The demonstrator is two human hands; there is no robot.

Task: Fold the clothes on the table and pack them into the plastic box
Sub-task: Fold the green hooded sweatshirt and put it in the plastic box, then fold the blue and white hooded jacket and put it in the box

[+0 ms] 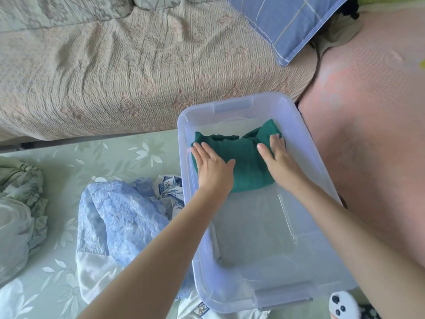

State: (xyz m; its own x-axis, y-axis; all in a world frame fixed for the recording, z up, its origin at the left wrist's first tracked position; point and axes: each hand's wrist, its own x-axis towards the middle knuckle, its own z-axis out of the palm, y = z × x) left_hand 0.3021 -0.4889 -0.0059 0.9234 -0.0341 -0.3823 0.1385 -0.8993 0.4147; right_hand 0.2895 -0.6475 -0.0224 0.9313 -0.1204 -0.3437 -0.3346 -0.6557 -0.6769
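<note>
Clothes [115,217] lie crumpled just left of plastic box [307,157].

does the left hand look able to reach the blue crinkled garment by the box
Probably yes: the left hand lies flat on the green garment in the box, and the blue garment lies uncovered just outside its left wall.

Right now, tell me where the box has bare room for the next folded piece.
The plastic box floor is bare between the green garment and its near wall. The far end is crowded: the left hand and right hand press the garment flat.
</note>
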